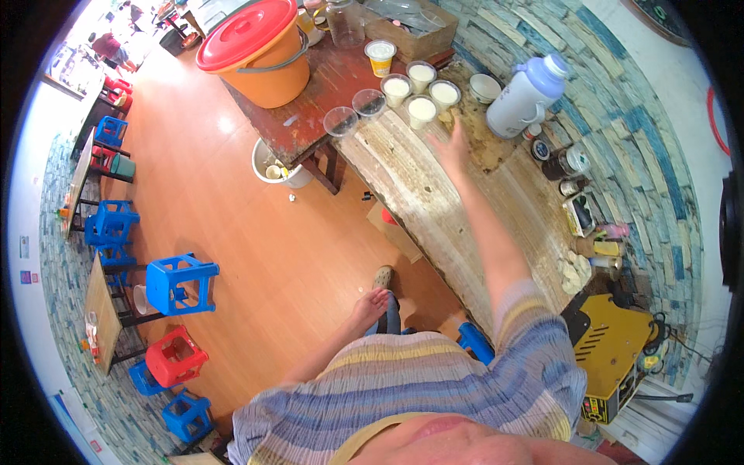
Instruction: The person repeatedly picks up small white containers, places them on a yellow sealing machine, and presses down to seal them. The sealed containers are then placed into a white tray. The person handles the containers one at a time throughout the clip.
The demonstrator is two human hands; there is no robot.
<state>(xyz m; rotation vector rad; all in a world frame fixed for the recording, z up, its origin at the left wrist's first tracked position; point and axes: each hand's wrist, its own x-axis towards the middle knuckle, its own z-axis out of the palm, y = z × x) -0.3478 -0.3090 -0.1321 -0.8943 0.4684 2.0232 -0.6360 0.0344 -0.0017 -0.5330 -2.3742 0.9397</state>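
Observation:
My right hand [451,149] stretches over the worn wooden tabletop [411,167], thumb and fingers apart, with nothing seen in it. Just beyond its fingertips stands a clear plastic cup [422,113] of white contents. Similar filled cups [445,94] cluster behind it, beside a yellow-and-white cup [380,56]. To their left are two clear cups that look empty, one [339,122] at the table's edge and another [369,102] beside it. A pale bowl [485,87] sits to the right. My left hand [370,308] hangs over my leg, fingers loosely bent, apparently holding nothing.
An orange bucket [271,76] with a red lid stands on a reddish table [298,124]. A lavender thermos [527,97] and several jars [566,163] line the wall side. Below is a white bin [291,177]. Blue stools [182,284] and a red stool [177,358] stand left.

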